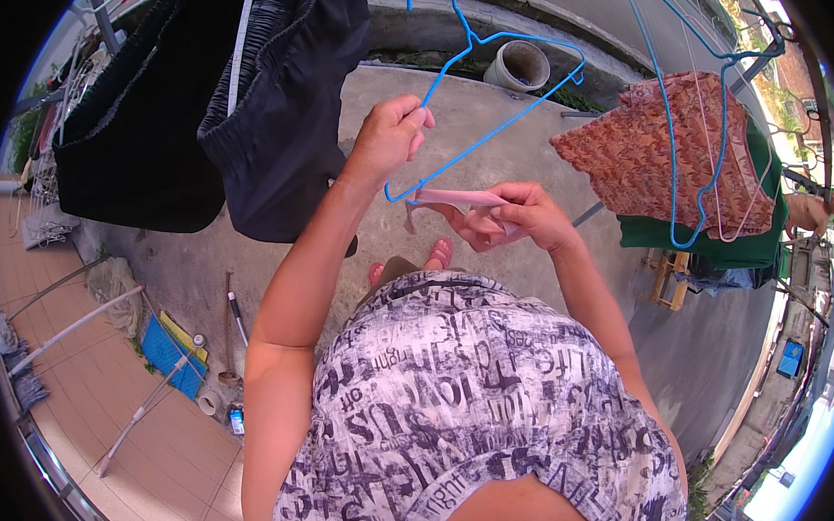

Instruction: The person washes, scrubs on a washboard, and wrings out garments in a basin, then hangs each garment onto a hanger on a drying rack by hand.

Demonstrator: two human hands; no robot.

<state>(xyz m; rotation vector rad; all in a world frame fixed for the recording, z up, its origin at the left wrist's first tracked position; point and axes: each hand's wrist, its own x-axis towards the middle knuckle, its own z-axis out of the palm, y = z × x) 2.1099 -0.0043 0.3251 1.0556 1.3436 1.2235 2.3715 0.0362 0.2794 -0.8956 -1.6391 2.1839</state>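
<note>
My left hand is closed around one side of a blue clothes hanger, which is tilted with its hook towards the top of the view. A pink strap or band of cloth loops at the hanger's lower corner. My right hand grips that strap together with a bunched pink fabric piece below the hanger's bar. What kind of garment the fabric is, I cannot tell.
Dark elastic-waist garments hang at the left. Opposite them hang a red-brown patterned cloth, a green cloth and another blue hanger. A whitish bucket stands by the wall. Drying-rack poles and a blue mat lie lower left.
</note>
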